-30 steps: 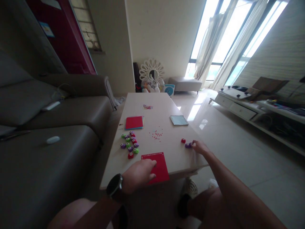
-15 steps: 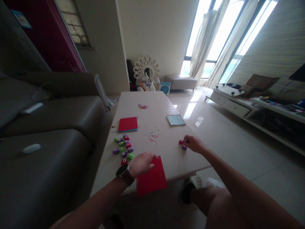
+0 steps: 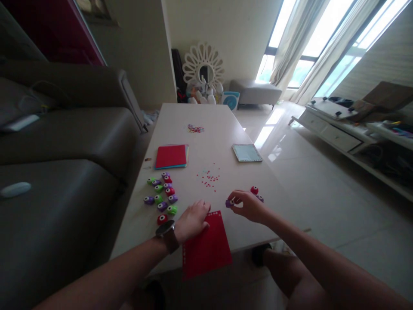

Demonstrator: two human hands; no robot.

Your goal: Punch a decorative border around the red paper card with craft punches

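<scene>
A red sheet of paper (image 3: pixel 208 249) with small punched shapes along its top and left edges lies at the near table edge and hangs over it. My left hand (image 3: pixel 192 220) rests on its upper left part, fingers laid out flat, holding nothing. My right hand (image 3: pixel 247 206) pinches a small purple craft punch (image 3: pixel 229 203) between thumb and fingers, right of the sheet's top corner. Behind that hand stand a red craft punch (image 3: pixel 254 189) and a purple one (image 3: pixel 260 198), partly hidden. Several red, green and purple craft punches (image 3: pixel 161 207) are grouped left of my left hand.
Red paper bits (image 3: pixel 211 178) lie scattered mid-table, with a multicoloured confetti pile (image 3: pixel 195 128) farther back. A stack of coloured paper (image 3: pixel 171 156) is at the left, and pale sheets with punched borders (image 3: pixel 247 153) at the right. A grey sofa (image 3: pixel 64 133) runs along the left side.
My right hand has moved left from the right-hand group of punches, carrying a purple punch towards the red sheet. My left hand stays on the sheet. The view has tilted downward.
</scene>
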